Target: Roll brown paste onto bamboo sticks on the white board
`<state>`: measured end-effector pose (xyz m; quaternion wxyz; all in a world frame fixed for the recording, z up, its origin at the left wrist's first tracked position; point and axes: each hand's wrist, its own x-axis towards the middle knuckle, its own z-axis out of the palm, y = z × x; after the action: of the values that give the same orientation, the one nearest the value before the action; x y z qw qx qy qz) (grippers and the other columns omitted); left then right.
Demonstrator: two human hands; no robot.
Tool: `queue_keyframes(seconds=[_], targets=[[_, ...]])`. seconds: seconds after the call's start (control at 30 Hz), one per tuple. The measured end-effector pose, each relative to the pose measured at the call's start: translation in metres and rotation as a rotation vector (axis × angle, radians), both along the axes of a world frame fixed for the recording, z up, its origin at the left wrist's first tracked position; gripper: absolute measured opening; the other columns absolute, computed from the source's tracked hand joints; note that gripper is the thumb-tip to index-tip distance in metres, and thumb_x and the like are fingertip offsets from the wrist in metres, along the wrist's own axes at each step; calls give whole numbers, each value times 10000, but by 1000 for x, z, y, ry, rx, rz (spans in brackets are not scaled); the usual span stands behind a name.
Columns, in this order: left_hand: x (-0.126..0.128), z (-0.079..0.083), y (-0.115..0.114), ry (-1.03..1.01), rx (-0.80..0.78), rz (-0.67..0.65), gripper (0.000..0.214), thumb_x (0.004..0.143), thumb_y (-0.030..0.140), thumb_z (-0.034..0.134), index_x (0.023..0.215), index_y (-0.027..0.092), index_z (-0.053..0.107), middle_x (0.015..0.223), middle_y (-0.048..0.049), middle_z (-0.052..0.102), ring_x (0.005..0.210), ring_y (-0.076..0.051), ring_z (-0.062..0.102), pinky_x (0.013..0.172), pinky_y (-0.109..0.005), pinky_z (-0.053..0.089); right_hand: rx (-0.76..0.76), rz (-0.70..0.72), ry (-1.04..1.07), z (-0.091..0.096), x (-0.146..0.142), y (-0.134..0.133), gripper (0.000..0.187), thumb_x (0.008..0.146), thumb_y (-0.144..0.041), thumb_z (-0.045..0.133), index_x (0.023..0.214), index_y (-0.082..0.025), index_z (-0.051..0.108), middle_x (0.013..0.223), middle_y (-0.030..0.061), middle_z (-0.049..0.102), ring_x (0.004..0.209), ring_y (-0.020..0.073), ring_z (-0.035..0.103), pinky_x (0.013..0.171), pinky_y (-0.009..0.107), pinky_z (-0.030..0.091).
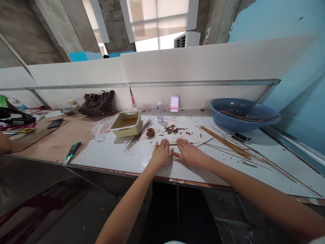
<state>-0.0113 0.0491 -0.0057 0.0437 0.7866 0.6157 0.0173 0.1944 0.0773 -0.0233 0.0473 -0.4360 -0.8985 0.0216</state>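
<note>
My left hand (pixel 162 154) and my right hand (pixel 188 151) lie flat, side by side, palms down on the white work surface. Their fingers point away from me and the thumbs almost meet. A thin stick with a dark brown coating (pixel 173 144) runs crosswise beneath the fingers, partly hidden by them. Just beyond are dark brown crumbled pieces (pixel 171 129), and left of these sits a brown, clay-like lump (pixel 150 132). To the right lies a bundle of thin tan sticks (pixel 225 142); a bunch of darker thin sticks (pixel 139 135) is on the left.
A yellow-green tub of brownish liquid (pixel 124 132) stands left, a blue basin (pixel 243 127) right. Behind are a clear bottle (pixel 159 113) and a propped phone (pixel 174 103). Cutter knives (pixel 72 152), a handbag (pixel 98 103) and another person's arm (pixel 4 143) are further left.
</note>
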Motion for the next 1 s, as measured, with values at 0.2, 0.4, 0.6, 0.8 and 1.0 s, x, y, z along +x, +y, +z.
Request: queue_keyframes(seconds=[0.2, 0.4, 0.6, 0.8, 1.0], targets=[[-10, -14, -30, 9, 57, -55, 689, 1178, 451, 272, 1772, 103, 324, 1820, -169, 340, 1718, -304, 306, 1417, -569, 222, 52, 39, 8, -13, 13, -23, 961, 1121, -756, 330, 1769, -46, 319, 1760, 279, 399, 1668, 402, 380, 1373, 587, 327], [-6, 11, -6, -10, -17, 19, 673, 1178, 405, 269, 1749, 55, 345, 1831, -188, 293, 1734, -310, 251, 1418, -594, 193, 6, -9, -20, 3, 0, 2, 971, 1139, -724, 232, 1710, 45, 394, 1741, 325, 395, 1665, 403, 377, 1381, 575, 308], [-18, -9, -34, -18, 34, -62, 689, 1185, 432, 247, 1762, 61, 313, 1838, -185, 271, 1737, -312, 240, 1416, -582, 204, 38, 58, 11, -13, 18, -20, 981, 1131, -756, 220, 1723, 6, 397, 1764, 303, 378, 1669, 390, 375, 1371, 568, 337], [-20, -4, -20, -18, 13, -49, 666, 1184, 431, 256, 1747, 90, 359, 1824, -201, 315, 1730, -320, 263, 1406, -601, 213, 2, 12, -25, -5, 11, -10, 937, 1142, -717, 257, 1712, 8, 422, 1741, 319, 417, 1662, 396, 391, 1372, 572, 330], [-13, 8, -13, -17, 2, 5, 663, 1176, 390, 285, 1730, 33, 363, 1814, -229, 324, 1728, -323, 271, 1416, -599, 166, 10, 16, -37, 1, 10, -4, 944, 1146, -709, 253, 1711, 34, 400, 1755, 318, 391, 1675, 389, 362, 1385, 547, 303]])
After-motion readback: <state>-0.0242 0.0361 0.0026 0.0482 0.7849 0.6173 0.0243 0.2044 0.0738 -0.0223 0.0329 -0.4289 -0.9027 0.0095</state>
